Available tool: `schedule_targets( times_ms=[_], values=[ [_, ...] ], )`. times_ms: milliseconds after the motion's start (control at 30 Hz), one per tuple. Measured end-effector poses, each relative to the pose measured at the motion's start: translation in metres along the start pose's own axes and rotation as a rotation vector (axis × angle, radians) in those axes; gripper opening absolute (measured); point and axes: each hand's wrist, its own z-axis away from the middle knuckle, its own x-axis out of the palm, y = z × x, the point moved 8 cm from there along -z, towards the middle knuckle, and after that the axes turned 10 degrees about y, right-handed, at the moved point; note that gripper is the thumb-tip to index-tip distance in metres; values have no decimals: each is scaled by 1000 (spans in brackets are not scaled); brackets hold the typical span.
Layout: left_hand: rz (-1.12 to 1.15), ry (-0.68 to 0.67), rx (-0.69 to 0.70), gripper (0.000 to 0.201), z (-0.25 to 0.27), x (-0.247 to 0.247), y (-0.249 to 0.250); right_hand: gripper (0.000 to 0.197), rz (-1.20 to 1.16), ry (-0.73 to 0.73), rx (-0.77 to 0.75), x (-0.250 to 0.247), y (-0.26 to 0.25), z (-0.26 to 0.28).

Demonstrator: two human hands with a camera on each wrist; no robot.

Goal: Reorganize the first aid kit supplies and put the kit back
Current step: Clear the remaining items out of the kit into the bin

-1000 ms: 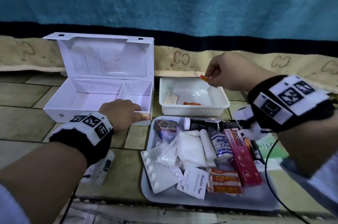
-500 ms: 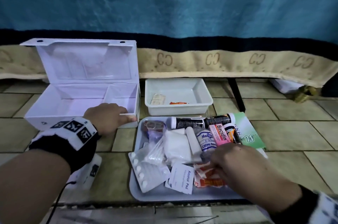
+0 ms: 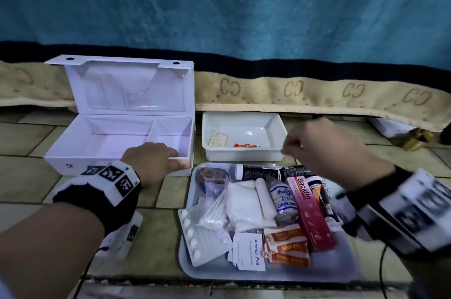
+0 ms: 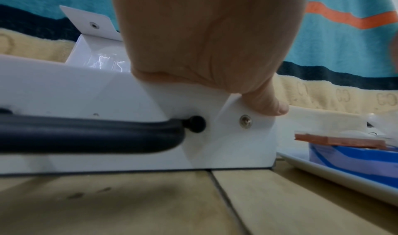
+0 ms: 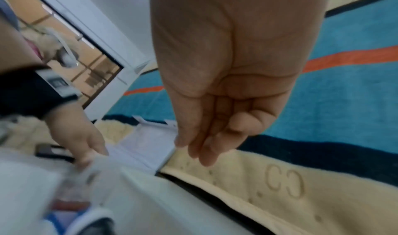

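Half a second back the right hand (image 3: 317, 149) was down among the sachets at the near end of the supply tray (image 3: 195, 272); now it has risen and hangs over the tray's far edge, just in front of the small white bin (image 3: 244, 153). Its fingers are bunched at the tips, but whether that grip pinches anything I cannot tell; the head view shows only a pale blur there, and the right wrist view shows the fingers (image 5: 204, 153) drawn loosely together with nothing plainly between them. The left hand (image 3: 151, 159) has not shifted: it rests on the front right corner of the open first aid kit box (image 3: 117, 137), thumb (image 4: 267, 106) pressed on the rim, fingers hidden inside.

The bin lies directly ahead of the right hand, and the box to its left, beyond the left hand, so the right hand is the nearer one to the bin. The bin's long axis runs left to right, parallel to the tray's far edge. It holds a pale plaster strip and an orange sachet (image 3: 245, 145). The box is white, lid propped upright, both compartments bare, on the tiled floor.
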Motion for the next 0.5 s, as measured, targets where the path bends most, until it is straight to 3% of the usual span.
schedule_targets(
  times_ms=[100, 233, 333, 400, 500],
  values=[
    [-4, -9, 8, 44, 1, -1, 1, 29, -17, -38, -5, 24, -5, -53],
    [-14, -7, 5, 40, 3, -5, 4, 39, 70, -214, -105, 64, -23, -95],
    [-33, -19, 15, 41, 4, -4, 5, 27, 188, -388, -137, 102, -27, -103],
    [-47, -18, 23, 41, 3, -3, 4, 5, 215, -437, -115, 115, -29, -103],
    [-50, -4, 20, 43, 2, -2, 2, 12, 263, -394, -105, 118, -28, -109]
  ],
)
